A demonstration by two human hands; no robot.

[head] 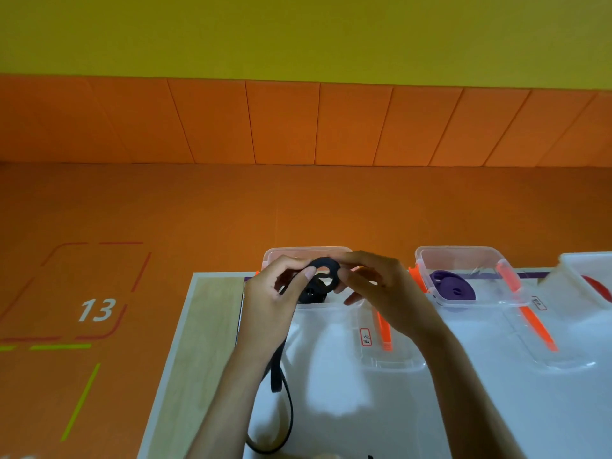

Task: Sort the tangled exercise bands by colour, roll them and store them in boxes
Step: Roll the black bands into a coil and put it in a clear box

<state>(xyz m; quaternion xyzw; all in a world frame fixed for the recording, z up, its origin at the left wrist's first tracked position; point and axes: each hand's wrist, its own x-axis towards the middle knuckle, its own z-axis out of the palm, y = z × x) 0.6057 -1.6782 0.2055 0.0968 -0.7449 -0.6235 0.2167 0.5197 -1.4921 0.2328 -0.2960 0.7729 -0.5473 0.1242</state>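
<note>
I hold a black exercise band [326, 268] above the left clear box [306, 255]. My left hand [275, 298] pinches its partly rolled coil from the left, and my right hand [381, 289] grips the coil from the right. The band's loose tail hangs down past my left wrist and loops on the table near the front edge. More black band lies inside the left box under my hands. A rolled purple band [452, 286] sits in the middle clear box [463, 256]. A red band [599, 288] shows in a third box [583, 265] at the far right.
The boxes stand on a white table [347, 409] with a wooden left edge. Clear lids with orange clips [384, 332] lie in front of the boxes. Left of the table is orange floor with a marked "13" [97, 309]; an orange and yellow wall stands behind.
</note>
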